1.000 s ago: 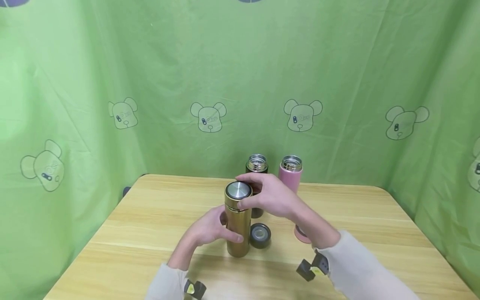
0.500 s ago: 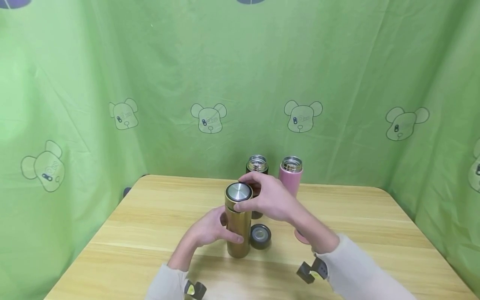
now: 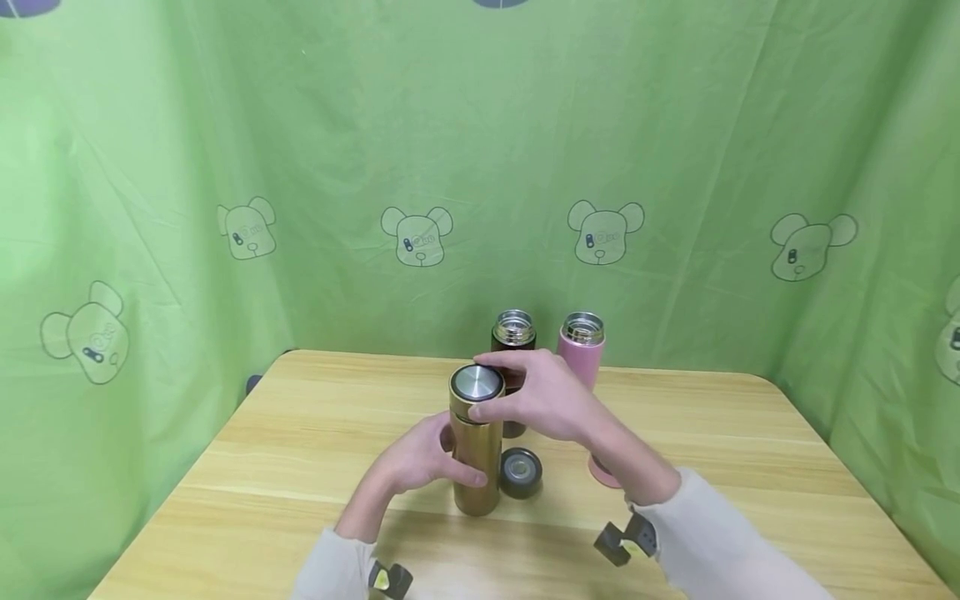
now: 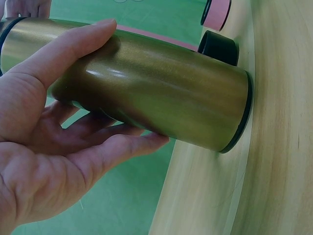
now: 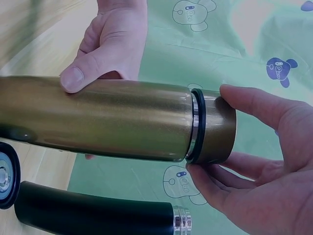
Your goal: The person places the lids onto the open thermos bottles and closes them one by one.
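A gold thermos (image 3: 477, 467) stands upright on the table, its lid (image 3: 477, 385) on top with a silver disc. My left hand (image 3: 416, 457) grips the body around its middle, thumb across the front. With thumb and fingers, my right hand (image 3: 542, 396) pinches the lid from the side. In the right wrist view a thin silver gap shows between the lid (image 5: 217, 127) and the body (image 5: 112, 120). Beside the thermos base lies a black lid (image 3: 521, 472), underside up. Behind my right hand stands a lidless black thermos (image 3: 513, 333), partly hidden.
A lidless pink thermos (image 3: 580, 358) stands at the back, right of the black one. A pink lid (image 3: 604, 472) lies partly under my right forearm. The wooden table (image 3: 300, 433) ends at a green curtain (image 3: 480, 150) on the far side and both flanks.
My right fingers have shifted slightly around the gold lid. The left hand and the thermos body keep their place.
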Demonstrator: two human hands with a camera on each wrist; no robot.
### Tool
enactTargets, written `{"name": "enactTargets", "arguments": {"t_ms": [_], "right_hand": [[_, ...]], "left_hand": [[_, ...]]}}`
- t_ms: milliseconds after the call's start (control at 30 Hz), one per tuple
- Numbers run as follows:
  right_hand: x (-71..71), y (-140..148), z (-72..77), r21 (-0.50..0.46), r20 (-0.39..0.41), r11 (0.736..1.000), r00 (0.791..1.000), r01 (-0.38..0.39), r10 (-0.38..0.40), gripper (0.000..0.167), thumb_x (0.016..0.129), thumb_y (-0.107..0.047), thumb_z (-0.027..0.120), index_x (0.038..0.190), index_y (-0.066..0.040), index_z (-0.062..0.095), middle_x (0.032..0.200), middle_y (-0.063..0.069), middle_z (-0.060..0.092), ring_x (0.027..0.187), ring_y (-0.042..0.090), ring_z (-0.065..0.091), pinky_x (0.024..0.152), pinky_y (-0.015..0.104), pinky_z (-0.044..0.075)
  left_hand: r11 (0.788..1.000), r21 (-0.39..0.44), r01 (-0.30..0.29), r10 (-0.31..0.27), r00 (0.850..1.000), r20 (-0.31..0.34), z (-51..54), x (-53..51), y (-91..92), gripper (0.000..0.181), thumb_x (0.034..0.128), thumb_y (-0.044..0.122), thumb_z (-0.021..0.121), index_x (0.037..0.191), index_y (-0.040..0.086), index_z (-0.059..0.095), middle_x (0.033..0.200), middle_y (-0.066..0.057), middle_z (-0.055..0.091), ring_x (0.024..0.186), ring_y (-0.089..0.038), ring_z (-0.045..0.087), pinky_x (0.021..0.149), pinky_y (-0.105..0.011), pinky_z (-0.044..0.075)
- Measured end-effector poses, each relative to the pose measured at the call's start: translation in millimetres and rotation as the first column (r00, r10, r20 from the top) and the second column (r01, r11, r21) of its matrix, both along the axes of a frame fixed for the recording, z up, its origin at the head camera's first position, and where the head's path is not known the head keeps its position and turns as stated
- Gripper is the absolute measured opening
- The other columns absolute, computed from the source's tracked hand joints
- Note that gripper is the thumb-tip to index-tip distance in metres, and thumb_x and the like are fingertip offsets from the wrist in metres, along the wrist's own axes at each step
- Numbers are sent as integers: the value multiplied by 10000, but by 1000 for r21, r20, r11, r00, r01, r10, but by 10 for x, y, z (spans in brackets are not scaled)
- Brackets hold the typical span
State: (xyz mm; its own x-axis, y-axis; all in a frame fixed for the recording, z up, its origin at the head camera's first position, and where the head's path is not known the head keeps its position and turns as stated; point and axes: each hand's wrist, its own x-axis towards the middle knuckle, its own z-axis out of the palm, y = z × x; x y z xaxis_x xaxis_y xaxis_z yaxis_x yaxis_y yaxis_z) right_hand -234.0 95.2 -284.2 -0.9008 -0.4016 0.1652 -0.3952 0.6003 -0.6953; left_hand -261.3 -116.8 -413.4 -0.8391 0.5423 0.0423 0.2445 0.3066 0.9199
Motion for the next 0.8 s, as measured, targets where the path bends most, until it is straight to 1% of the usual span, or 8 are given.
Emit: {"name": "enactTargets", "arguments": {"t_ms": [133,267,600,800], "right_hand": [[-2,1,-7,1,12,1000,1000,3,-3,711,748,-386,873,1384,-187,625,1195,-11,732,1094,177,687,967,427,552],[-3,-23,-15,-15,10,1000,1000,15,-15,707,735,-386,889,1356,-168,628,1161,-24,727,1069,165,685,955,407,558],[-5,-83,-72,-13,-31,997,996,79,-79,668,707,-434,905,1225,-134,608,1062,-25,684,971,156,645,868,344,560],[-2,-104,-84,-8,-54,997,995,80,-80,670,711,-434,906,1210,-115,592,1055,-4,657,953,166,623,834,326,550]], "left_hand": [[1000,-3,-2,2,1000,5,-5,3,-1,762,715,211,917,1382,299,559,1325,76,654,1252,-179,602,1104,-468,456],[1000,-2,-1,1,1000,2,-10,0,-5,770,715,211,917,1387,305,554,1333,77,648,1264,-182,594,1109,-473,450],[1000,-3,4,-4,1000,-9,-17,-8,-13,778,717,214,913,1398,307,548,1331,80,650,1263,-180,594,1111,-474,446],[1000,-5,2,-3,1000,-11,-20,-5,-19,788,721,223,914,1409,308,540,1340,78,646,1269,-183,591,1114,-479,444]]}}
